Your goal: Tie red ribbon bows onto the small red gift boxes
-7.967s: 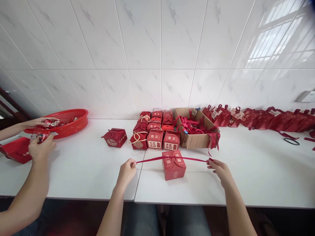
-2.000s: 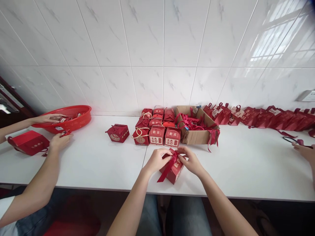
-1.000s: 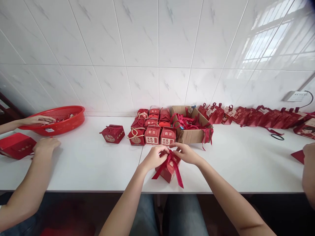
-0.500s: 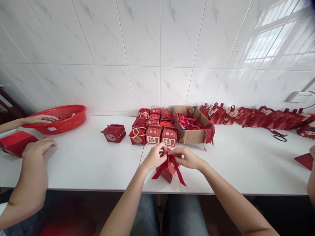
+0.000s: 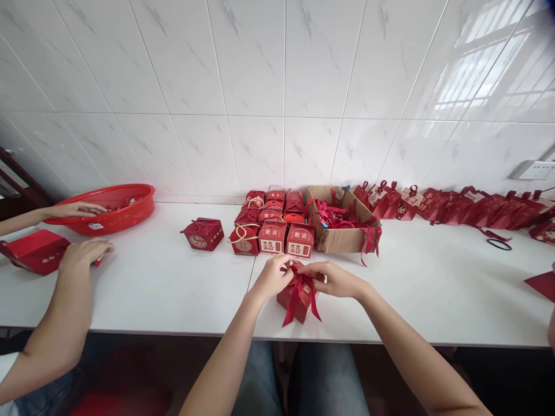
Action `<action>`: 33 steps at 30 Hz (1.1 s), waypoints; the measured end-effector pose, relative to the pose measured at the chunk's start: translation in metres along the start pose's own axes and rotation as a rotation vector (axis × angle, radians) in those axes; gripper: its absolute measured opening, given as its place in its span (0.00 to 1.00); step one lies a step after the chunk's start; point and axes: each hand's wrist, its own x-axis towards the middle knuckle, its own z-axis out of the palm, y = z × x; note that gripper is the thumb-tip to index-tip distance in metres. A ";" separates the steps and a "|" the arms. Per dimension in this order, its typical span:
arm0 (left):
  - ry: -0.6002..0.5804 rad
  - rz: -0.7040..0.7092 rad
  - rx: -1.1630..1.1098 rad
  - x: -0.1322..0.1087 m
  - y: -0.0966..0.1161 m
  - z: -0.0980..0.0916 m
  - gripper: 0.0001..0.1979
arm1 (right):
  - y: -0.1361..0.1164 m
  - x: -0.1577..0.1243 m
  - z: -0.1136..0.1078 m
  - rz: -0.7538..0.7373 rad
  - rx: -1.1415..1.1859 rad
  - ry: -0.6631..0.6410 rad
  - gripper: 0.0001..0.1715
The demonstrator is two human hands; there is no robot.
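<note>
A small red gift box (image 5: 286,297) stands near the table's front edge, right before me. Around its top runs a dark red ribbon (image 5: 293,303), whose two tails hang down the front face. My left hand (image 5: 274,276) pinches the ribbon at the left of the knot, fingertips pressed together. From the other side my right hand (image 5: 332,278) grips the ribbon too, its thumb and fingers curled at the box top. The knot itself is partly covered by my fingers.
Behind the box sit several finished red boxes (image 5: 272,238) and a cardboard box (image 5: 342,240) of ribbons. One red box (image 5: 202,234) stands apart. Red bags (image 5: 437,205) line the wall. At left, a co-worker's hands reach into a red basket (image 5: 125,216) and beside a box (image 5: 39,251).
The ribbon tails, spread wide before, now hang closer together. My hands stay at the knot. The co-worker's nearer hand has moved right, away from the red box.
</note>
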 end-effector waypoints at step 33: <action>-0.283 0.000 0.187 0.009 0.015 -0.025 0.03 | 0.017 -0.004 0.006 0.285 0.122 0.030 0.25</action>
